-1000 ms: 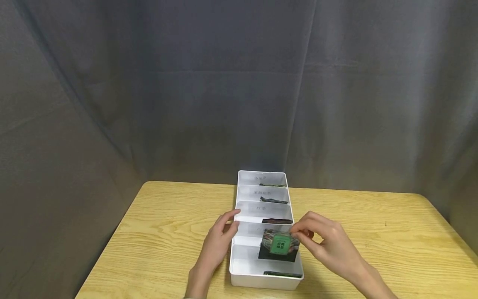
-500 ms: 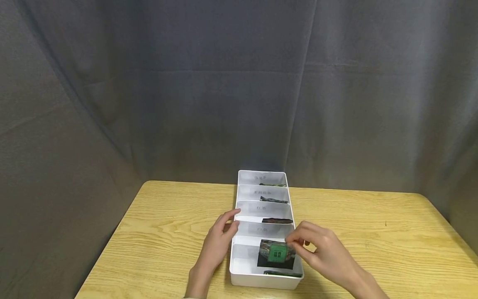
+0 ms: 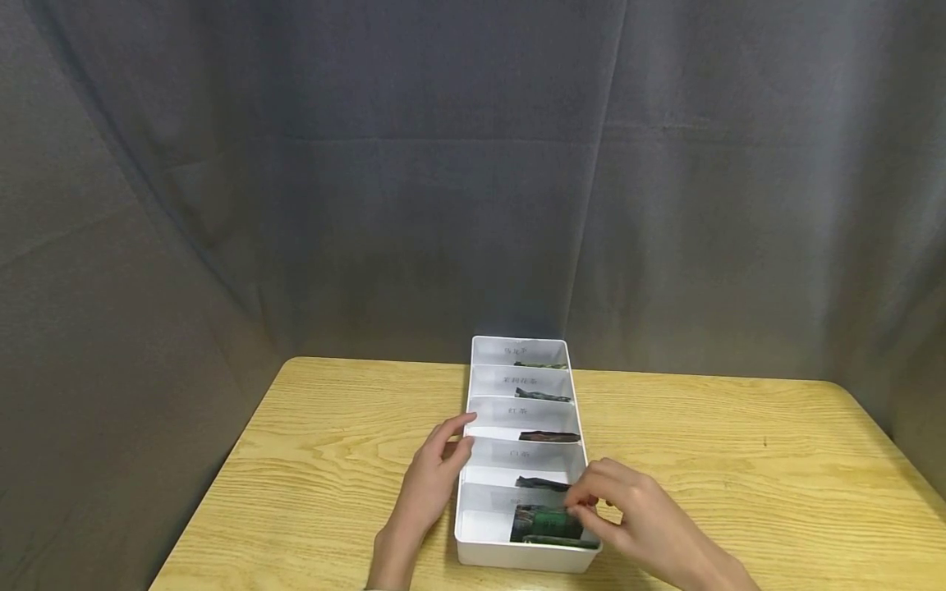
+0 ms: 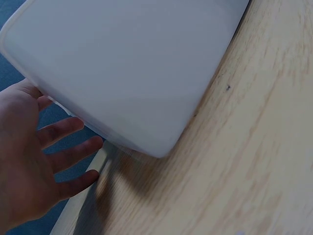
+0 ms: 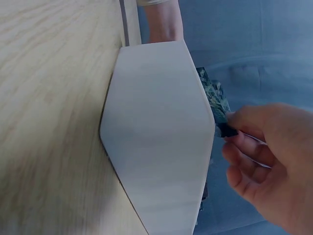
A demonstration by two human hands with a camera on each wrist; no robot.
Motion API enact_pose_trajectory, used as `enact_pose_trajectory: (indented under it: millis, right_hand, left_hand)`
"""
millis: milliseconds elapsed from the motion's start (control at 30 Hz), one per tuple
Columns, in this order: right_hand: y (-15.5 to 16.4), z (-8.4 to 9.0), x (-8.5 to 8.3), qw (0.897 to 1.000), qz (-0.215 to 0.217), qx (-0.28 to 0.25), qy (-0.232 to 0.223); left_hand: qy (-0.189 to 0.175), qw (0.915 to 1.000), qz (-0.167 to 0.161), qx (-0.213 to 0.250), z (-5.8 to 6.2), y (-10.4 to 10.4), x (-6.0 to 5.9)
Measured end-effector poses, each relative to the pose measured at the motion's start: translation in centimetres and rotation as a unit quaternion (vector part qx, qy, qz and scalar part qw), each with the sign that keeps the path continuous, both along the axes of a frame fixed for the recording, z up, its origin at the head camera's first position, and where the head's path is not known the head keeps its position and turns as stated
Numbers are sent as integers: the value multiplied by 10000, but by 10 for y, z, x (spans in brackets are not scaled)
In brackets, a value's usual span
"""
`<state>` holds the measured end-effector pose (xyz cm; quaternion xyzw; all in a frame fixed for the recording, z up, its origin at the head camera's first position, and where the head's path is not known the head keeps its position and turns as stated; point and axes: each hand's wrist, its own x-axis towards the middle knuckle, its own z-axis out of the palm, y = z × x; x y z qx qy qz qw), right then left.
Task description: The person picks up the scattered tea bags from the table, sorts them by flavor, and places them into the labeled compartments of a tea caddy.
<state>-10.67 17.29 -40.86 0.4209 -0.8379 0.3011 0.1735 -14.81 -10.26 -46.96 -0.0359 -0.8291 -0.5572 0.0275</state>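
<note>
Pinched at its top edge by the right hand (image 3: 628, 513), a thin tea sachet (image 3: 545, 523) in the white organiser's (image 3: 473, 525) nearest compartment; probably light, crinkly and slippery. Left hand (image 3: 432, 476), fingers relaxed, resting against the organiser's side on the tabletop (image 3: 318, 460).

White tray (image 3: 464, 501), green-patterned packet (image 3: 545, 523)

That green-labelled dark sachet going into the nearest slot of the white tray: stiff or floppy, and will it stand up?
The green-labelled dark sachet is probably light: the right hand pinches it by one edge. It looks thin and crinkly, so likely flexible. It may lean rather than stand; the white divided tray has sachets propped against dividers.
</note>
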Motion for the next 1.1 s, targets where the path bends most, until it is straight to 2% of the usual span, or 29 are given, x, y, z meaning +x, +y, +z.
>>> enact_pose_trajectory:
  millis: [133,333,600,733,833,967,1100]
  right_hand:
    - [2,-2,2,9995,185,167,192]
    - [5,-3,5,9988,205,431,-50]
    - [4,-1,5,9998,101,165,-3]
    - [7,2,1,10000,55,-47,-15]
    - [15,5,-6,9996,-256,-111,-69]
    - [29,8,-20,9947,-1002,-214,14]
    - [45,8,-34,9853,-1676,-318,99]
  left_hand:
    - [-48,10000,41,-2,1,0,1]
    - [-59,10000,67,-23,1,-1,1]
    - [-69,9998,-42,-192,2,-2,-1]
    - [-41,9987,-156,-488,5,-6,0]
    - [-9,9970,-158,-756,8,-10,0]
    - [195,9934,-35,-1133,14,-19,-2]
    - [546,9812,147,-1847,19,-30,-6]
